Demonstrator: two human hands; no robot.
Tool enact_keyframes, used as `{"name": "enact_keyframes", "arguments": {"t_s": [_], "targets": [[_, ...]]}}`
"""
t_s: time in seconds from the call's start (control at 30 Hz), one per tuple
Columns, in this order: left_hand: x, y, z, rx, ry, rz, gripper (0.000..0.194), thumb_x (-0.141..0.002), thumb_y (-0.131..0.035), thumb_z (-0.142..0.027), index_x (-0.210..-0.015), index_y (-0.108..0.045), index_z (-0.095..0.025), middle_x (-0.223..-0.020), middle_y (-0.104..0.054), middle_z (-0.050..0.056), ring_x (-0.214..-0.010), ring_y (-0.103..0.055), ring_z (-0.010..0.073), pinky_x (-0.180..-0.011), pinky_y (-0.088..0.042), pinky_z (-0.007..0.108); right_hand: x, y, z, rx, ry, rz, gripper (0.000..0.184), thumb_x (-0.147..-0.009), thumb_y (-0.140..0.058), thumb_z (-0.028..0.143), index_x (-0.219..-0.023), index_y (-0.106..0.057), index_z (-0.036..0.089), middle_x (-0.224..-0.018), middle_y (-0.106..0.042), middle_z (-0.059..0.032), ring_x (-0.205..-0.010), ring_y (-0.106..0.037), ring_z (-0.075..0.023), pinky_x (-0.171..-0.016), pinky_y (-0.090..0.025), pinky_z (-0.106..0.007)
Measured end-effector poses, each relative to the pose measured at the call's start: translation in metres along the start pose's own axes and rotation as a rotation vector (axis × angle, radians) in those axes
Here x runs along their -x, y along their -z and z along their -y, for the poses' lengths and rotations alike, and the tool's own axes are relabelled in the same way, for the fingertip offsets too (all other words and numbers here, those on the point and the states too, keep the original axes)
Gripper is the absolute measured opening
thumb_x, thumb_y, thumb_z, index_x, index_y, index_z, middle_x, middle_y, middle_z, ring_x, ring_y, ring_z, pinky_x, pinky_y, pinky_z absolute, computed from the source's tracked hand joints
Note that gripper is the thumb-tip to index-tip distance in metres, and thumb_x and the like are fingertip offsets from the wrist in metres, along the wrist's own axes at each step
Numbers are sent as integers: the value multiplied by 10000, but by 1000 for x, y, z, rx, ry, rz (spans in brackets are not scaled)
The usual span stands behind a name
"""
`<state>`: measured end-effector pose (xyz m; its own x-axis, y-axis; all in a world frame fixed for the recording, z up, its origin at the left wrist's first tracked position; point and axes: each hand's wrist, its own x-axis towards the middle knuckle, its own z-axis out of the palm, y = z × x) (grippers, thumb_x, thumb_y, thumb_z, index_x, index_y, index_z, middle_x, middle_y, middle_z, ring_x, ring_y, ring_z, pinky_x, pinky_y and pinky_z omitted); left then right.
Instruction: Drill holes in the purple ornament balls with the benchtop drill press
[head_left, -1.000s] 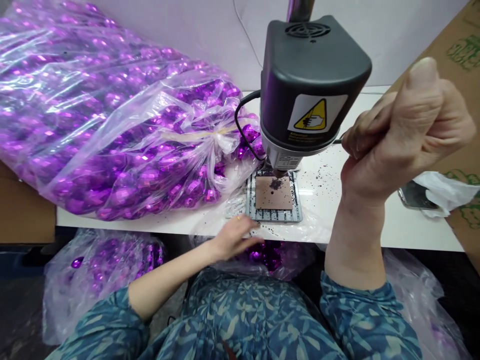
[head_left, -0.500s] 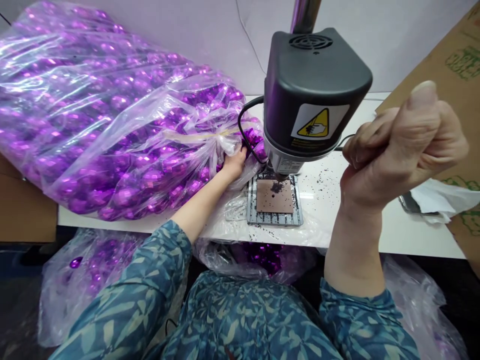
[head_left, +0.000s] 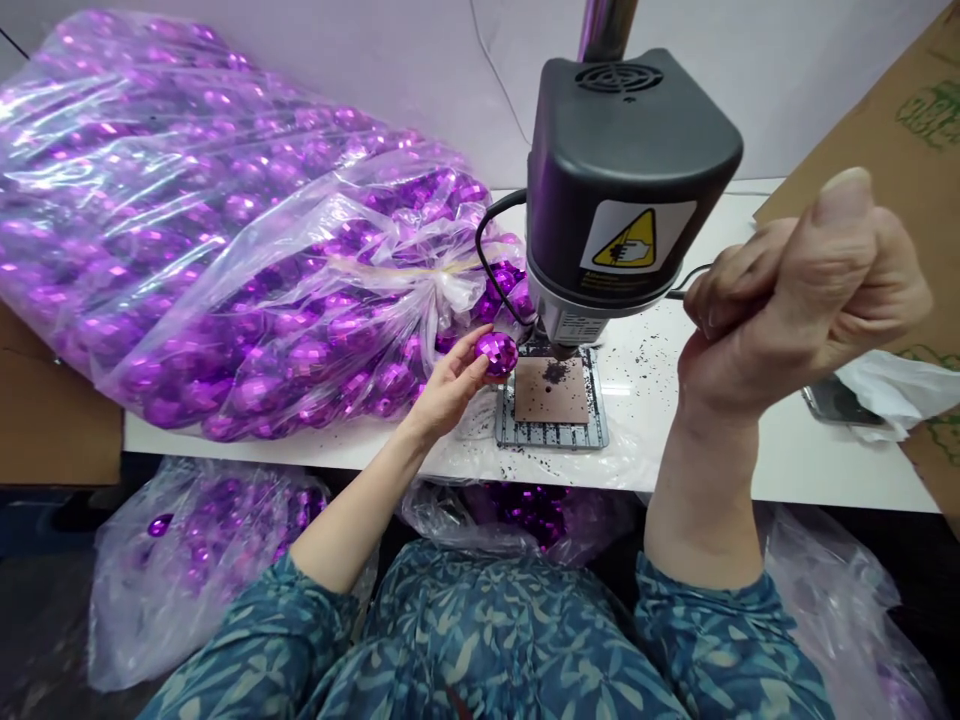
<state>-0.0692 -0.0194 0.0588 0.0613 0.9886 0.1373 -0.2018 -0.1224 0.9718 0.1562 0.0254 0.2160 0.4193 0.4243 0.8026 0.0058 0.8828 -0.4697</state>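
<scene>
My left hand (head_left: 448,392) pinches a shiny purple faceted bauble (head_left: 496,355) between thumb and fingers, beside the left edge of the slotted metal base plate (head_left: 551,437). A brown square board (head_left: 551,392) with a small dark hole and dark shavings lies on that plate. Above it hangs the dark head of a drill press (head_left: 634,160) with a yellow hand-warning label. To the right of the head, my right hand (head_left: 810,290) is raised and closed in a fist; whatever it grips is hidden. The large clear bag of purple baubles (head_left: 247,260) has its gathered mouth just behind my left hand.
Dark shavings are scattered over the white table (head_left: 750,455). A cardboard box (head_left: 870,130) stands at the right, near a phone-like dark object (head_left: 840,405) and white tissue (head_left: 900,390). Below the table edge hangs another clear bag of baubles (head_left: 202,560).
My left hand has come out from the mouth of the bag toward me, now with a purple bauble in its fingers. My right hand has stayed nearly still.
</scene>
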Motion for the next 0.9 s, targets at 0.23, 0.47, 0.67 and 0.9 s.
{"name": "enact_keyframes", "arguments": {"t_s": [0.23,0.47,0.67,0.9], "targets": [[-4,-27,34,120,85,-68,531,-926,-772,-545,-1377,-674,-283,-1319,-749,72,-1206,-716,227,-1124,-555,449,2,2,-1,18,10,-10,538,-919,-631,479,-536,-385,192,-432,-293,68,-384,-295,-21,-432,-231,-274],[-16,-37,59,-69,20,-6,729,-772,-915,-542,-1360,-636,-214,-1402,-707,142,-1259,-708,297,-1167,-539,531,4,4,-2,7,-2,2,546,-925,-629,478,-544,-367,188,-445,-250,62,-396,-281,-22,-436,-215,-278],[-23,-40,69,-55,-11,55,732,-757,-930,-535,-1334,-617,-210,-1403,-698,149,-1310,-688,310,-1217,-498,580,5,4,-4,24,2,-6,559,-925,-622,496,-536,-368,185,-436,-297,65,-391,-283,-21,-439,-211,-284],[-22,-44,70,-131,-49,99,687,-742,-947,-481,-1279,-627,-195,-1308,-718,129,-1251,-704,296,-1182,-520,546,6,3,0,15,7,-3,562,-920,-620,495,-528,-368,182,-444,-299,58,-394,-288,-26,-448,-214,-295]]}}
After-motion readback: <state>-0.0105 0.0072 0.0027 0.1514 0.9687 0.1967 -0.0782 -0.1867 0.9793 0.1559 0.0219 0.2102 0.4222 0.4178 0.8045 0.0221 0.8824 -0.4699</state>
